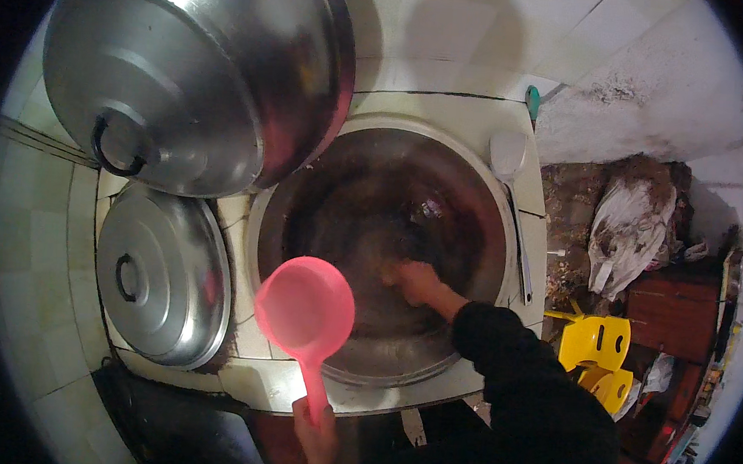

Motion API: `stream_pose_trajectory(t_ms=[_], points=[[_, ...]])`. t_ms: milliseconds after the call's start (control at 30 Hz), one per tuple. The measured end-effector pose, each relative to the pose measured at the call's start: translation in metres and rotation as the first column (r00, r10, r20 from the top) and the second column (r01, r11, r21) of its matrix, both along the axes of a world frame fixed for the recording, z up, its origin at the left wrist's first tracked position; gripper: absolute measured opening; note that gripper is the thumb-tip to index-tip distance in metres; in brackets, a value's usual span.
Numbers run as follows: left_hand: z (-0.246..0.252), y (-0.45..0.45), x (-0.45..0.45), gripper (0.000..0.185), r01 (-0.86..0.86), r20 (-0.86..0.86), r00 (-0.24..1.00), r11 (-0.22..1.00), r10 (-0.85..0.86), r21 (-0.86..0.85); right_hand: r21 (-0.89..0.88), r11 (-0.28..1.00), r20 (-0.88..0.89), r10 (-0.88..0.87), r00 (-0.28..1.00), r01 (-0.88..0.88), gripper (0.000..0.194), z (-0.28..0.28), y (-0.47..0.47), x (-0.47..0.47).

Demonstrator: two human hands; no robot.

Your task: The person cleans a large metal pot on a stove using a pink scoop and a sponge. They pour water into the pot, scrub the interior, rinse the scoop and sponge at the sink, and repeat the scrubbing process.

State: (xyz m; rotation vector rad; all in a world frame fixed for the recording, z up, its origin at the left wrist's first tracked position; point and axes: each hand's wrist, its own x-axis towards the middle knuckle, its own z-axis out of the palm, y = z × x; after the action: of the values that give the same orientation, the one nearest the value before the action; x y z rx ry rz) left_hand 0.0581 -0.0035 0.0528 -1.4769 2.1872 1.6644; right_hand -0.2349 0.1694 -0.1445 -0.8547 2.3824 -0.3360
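Note:
My left hand [317, 431] grips the handle of a pink plastic water ladle [306, 308] at the front of the stove. The ladle's bowl overlaps the near left rim of a large dark wok [382, 169] set into the tiled stove top. Down inside the wok is my right hand [414, 282], low near its middle. That hand is blurred, and whether its fingers hold anything cannot be made out. A bright glint shows on the wok's inner surface beyond it.
A big metal lid [208, 88] leans at the back left, overlapping the wok's rim. A smaller metal lid [164, 277] lies left. Along the right rim rests a metal spatula [515, 196]. Yellow chairs [594, 341] and a whitish plastic bag [634, 216] are at floor level, right.

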Motion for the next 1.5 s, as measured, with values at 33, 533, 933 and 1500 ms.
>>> stream_pose_trajectory(t_ms=[33, 533, 933, 1500], points=[[0.000, -0.002, -0.002, 0.032, 0.002, 0.033, 0.999, 1.000, -0.001, -0.014, 0.055, 0.995, 0.011, -0.089, 0.996, 0.088, 0.063, 0.009, 0.009, -0.013], [-0.028, -0.018, 0.012, 0.023, 0.034, -0.036, 0.999, 0.996, -0.037, -0.082, -0.422, 0.624, -0.173, -0.767, 0.618, 0.657, 0.046, 0.003, -0.012, -0.076], [-0.021, -0.013, 0.011, 0.024, 0.048, -0.064, 0.997, 0.998, -0.050, -0.040, -0.006, 0.967, -0.165, 0.250, 0.954, -0.254, 0.059, -0.019, -0.038, 0.010], [-0.027, -0.012, 0.026, 0.022, 0.023, 0.029, 0.999, 0.922, -0.013, -0.386, -0.764, 0.630, -0.238, -0.475, 0.847, 0.138, 0.033, -0.022, -0.197, -0.091]])
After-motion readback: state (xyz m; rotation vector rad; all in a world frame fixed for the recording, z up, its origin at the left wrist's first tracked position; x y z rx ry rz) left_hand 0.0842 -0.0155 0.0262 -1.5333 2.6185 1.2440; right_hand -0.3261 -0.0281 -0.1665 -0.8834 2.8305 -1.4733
